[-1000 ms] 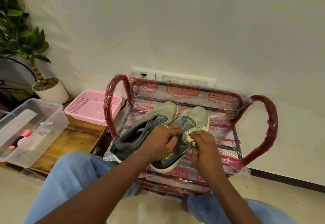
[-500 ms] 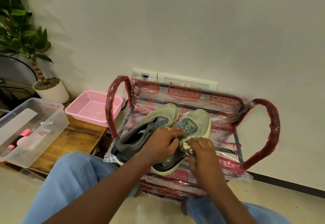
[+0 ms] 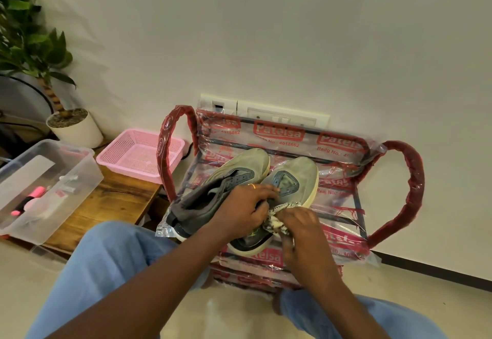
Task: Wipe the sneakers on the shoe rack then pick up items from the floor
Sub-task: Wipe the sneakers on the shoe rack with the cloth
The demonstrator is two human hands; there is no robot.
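The wiping is under way and, I'd judge, not finished: both sneakers sit side by side on the top shelf of the rack [image 3: 356, 200] at mid-frame, toes toward the wall, and only the right sneaker [image 3: 295, 178] is being worked on. The left hand [image 3: 239, 210] clamps down over that shoe's tongue and collar to steady it, while the right hand [image 3: 300, 224] is closed around a bunched, speckled cloth [image 3: 277, 218] pressed to the shoe's side near the laces. Whether the left sneaker [image 3: 213, 194] has had its turn I cannot tell. The floor pickup looks untouched; no loose items show on the pale floor. The shoes are soft grey-green suede-like fabric with cream foam soles, rounded at the toe. The rack is thin metal bars in crinkly clear plastic with red print, its looped side handles wrapped red. At left, a pink mesh basket [image 3: 138, 152] and a clear bin [image 3: 42, 186] rest on a wooden board.
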